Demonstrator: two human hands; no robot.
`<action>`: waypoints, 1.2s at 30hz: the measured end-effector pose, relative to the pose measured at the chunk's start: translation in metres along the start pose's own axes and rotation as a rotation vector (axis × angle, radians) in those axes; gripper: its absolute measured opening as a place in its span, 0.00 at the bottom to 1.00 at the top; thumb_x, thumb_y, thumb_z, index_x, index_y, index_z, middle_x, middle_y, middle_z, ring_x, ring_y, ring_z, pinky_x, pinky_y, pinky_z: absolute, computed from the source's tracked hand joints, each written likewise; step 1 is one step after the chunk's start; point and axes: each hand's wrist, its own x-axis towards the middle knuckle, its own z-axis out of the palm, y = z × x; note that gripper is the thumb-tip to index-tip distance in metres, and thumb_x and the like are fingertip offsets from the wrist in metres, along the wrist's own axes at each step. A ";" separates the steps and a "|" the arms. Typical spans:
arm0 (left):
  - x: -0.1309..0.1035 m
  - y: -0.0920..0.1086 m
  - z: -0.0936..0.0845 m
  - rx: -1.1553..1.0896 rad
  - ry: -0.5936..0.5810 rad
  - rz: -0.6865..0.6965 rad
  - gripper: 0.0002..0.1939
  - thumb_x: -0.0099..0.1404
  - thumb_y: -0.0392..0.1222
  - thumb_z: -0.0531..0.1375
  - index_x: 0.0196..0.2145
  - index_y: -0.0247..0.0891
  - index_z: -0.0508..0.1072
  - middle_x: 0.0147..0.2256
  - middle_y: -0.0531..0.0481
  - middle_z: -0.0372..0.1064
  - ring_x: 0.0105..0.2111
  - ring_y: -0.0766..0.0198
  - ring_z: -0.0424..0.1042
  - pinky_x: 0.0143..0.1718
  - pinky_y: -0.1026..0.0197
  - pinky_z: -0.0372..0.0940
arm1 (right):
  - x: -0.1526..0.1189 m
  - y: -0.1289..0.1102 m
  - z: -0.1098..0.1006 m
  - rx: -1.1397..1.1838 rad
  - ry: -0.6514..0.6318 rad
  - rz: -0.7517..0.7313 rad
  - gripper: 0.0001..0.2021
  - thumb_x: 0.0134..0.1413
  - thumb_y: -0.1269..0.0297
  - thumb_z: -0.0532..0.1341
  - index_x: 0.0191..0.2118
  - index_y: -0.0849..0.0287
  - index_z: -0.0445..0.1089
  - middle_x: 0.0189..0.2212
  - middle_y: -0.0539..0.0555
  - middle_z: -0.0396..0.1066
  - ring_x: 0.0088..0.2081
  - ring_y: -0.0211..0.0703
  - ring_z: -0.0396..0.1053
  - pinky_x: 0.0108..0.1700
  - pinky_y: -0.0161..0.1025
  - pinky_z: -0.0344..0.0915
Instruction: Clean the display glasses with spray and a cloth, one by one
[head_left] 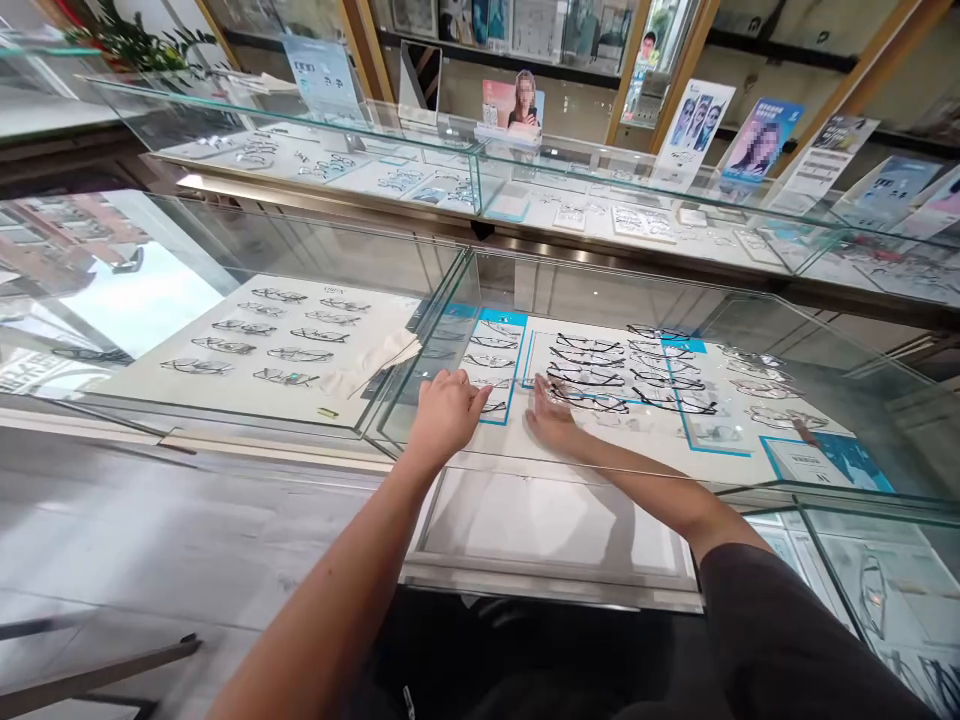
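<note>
My left hand (448,412) is over the front of the glass display case, fingers curled and thumb toward the right. It is beside a column of eyeglasses (491,361) on a blue-edged white mat; anything inside the fingers is hidden. Reaching into the case, my right hand (553,418) has its fingertips at the left end of a dark-framed pair of eyeglasses (592,401), the front one in its column. The fingers look bent against that frame, partly blurred. Behind it lie several more dark eyeglasses (589,349) in rows.
A glass partition (420,340) divides this case from the left one, where a pale cloth (375,362) lies near rows of eyeglasses (277,296). An open white drawer (540,520) is below my forearms. Another glass case (480,185) runs behind, with advertising cards (694,130) on top.
</note>
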 end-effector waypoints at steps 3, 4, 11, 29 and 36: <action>0.000 0.002 0.000 0.020 0.019 0.021 0.29 0.80 0.52 0.45 0.31 0.39 0.77 0.42 0.36 0.73 0.46 0.43 0.69 0.45 0.45 0.58 | -0.044 -0.021 0.009 0.007 -0.018 -0.029 0.37 0.69 0.59 0.55 0.78 0.71 0.50 0.80 0.68 0.43 0.80 0.65 0.40 0.79 0.57 0.42; 0.000 0.002 0.000 0.018 0.031 0.029 0.28 0.80 0.52 0.44 0.33 0.39 0.78 0.43 0.35 0.74 0.47 0.43 0.69 0.45 0.45 0.59 | -0.061 -0.025 0.009 0.008 -0.036 -0.042 0.37 0.68 0.59 0.57 0.77 0.71 0.53 0.80 0.67 0.46 0.80 0.66 0.40 0.79 0.57 0.41; -0.004 0.007 -0.005 -0.299 0.127 -0.024 0.16 0.74 0.49 0.53 0.28 0.42 0.66 0.32 0.44 0.74 0.37 0.52 0.70 0.40 0.51 0.59 | -0.185 -0.040 -0.061 0.225 -0.350 -0.269 0.25 0.68 0.57 0.58 0.66 0.61 0.70 0.72 0.65 0.62 0.72 0.64 0.56 0.74 0.59 0.57; -0.019 -0.015 -0.014 -0.596 0.210 -0.105 0.05 0.74 0.44 0.52 0.40 0.44 0.66 0.37 0.49 0.83 0.32 0.57 0.73 0.34 0.58 0.58 | -0.019 0.054 -0.216 -0.045 0.102 0.053 0.25 0.75 0.55 0.50 0.66 0.58 0.73 0.75 0.59 0.60 0.76 0.61 0.48 0.77 0.58 0.44; -0.016 -0.023 -0.017 -0.478 0.223 -0.090 0.09 0.74 0.43 0.51 0.39 0.44 0.70 0.36 0.47 0.82 0.32 0.54 0.74 0.34 0.57 0.56 | 0.016 0.069 -0.197 -0.071 0.095 0.084 0.27 0.75 0.52 0.47 0.63 0.56 0.76 0.74 0.58 0.63 0.76 0.59 0.48 0.76 0.57 0.43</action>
